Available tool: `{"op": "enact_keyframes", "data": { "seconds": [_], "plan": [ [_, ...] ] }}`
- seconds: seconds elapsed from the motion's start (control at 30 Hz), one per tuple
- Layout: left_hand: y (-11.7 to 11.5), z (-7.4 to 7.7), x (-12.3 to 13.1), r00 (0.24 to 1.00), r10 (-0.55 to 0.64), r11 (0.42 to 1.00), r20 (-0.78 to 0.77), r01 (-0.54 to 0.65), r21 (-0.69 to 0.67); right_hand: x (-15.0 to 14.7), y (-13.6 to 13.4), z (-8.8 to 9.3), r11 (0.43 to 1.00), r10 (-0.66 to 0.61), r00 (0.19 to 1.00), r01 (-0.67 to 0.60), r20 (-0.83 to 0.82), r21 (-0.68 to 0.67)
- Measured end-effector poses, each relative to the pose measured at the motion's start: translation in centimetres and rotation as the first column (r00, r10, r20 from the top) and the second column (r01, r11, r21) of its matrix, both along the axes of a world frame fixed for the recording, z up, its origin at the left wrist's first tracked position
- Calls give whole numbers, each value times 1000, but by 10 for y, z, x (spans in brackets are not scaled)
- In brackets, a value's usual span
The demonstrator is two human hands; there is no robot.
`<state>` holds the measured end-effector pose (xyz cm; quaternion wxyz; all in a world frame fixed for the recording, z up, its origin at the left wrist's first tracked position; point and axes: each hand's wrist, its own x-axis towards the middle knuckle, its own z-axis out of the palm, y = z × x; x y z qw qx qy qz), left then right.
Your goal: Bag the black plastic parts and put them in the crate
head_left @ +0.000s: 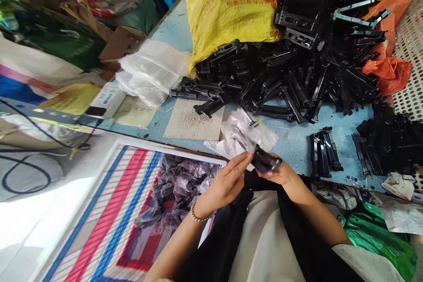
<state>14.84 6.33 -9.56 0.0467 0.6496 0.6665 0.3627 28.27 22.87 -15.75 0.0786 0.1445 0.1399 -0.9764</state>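
In front of my lap I hold a small black channel-shaped part (265, 161), slightly blurred; its exact kind is not clear. My right hand (283, 173) is closed around its right end. The fingers of my left hand (228, 181) pinch its left end, and a beaded bracelet circles that wrist. Just beyond my hands, a crumpled clear plastic bag (243, 130) lies on the blue table (280, 139). A big heap of similar black parts (291, 83) spreads behind it. A few more black parts (324, 152) stand side by side to the right of my right hand.
A yellow woven sack (231, 6) lies beside the heap. Left of it are white plastic bags (155, 70) and a gritty cardboard piece (194, 120). Below the table edge, a striped woven bag (112, 211) holds bagged dark items (185, 180). Another dark pile (396, 141) sits far right.
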Motion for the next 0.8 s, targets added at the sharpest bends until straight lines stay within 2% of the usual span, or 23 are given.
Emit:
{"op": "enact_keyframes", "data": {
  "seconds": [0.07, 0.17, 0.27, 0.33, 0.4, 0.47, 0.53, 0.57, 0.63, 0.73, 0.8],
  "plan": [
    [0, -2, -2, 995, 94, 995, -19, -93, 38, 5, 0, 11, 996, -57, 997, 53, -52, -65],
    [6, -7, -1, 975, 209, 975, -76, -202, 96, 7, -3, 24, 992, -48, 984, 27, -172, -122],
    [11, -6, 8, 977, 205, 973, -49, -198, 117, 6, -4, 26, 997, -27, 985, 14, -172, -75],
    [12, -4, 13, 990, 140, 980, -36, -133, 145, 5, -2, 23, 994, -110, 991, 111, -82, 7],
    [13, -3, 13, 992, 103, 988, -74, -94, 123, 6, 1, 20, 962, -218, 975, 208, 37, 175],
    [15, -6, 10, 966, 171, 985, -192, -169, 25, 6, 3, 19, 908, -304, 945, 248, 123, 339],
    [20, -9, 9, 906, 269, 951, -326, -304, -59, 5, 3, 19, 851, -358, 916, 240, 181, 466],
    [22, -9, 10, 885, 290, 940, -363, -335, -67, 5, 4, 19, 825, -372, 908, 226, 196, 518],
    [27, -10, 16, 912, 217, 968, -349, -246, -40, 4, 4, 20, 769, -390, 896, 191, 213, 610],
    [33, -11, 27, 969, -46, 999, -241, 42, -22, 5, 2, 19, 657, -452, 876, 201, 167, 727],
    [36, -10, 32, 980, -148, 988, -135, 140, -61, 9, -3, 19, 509, -490, 865, 181, 110, 841]
  ]
}}
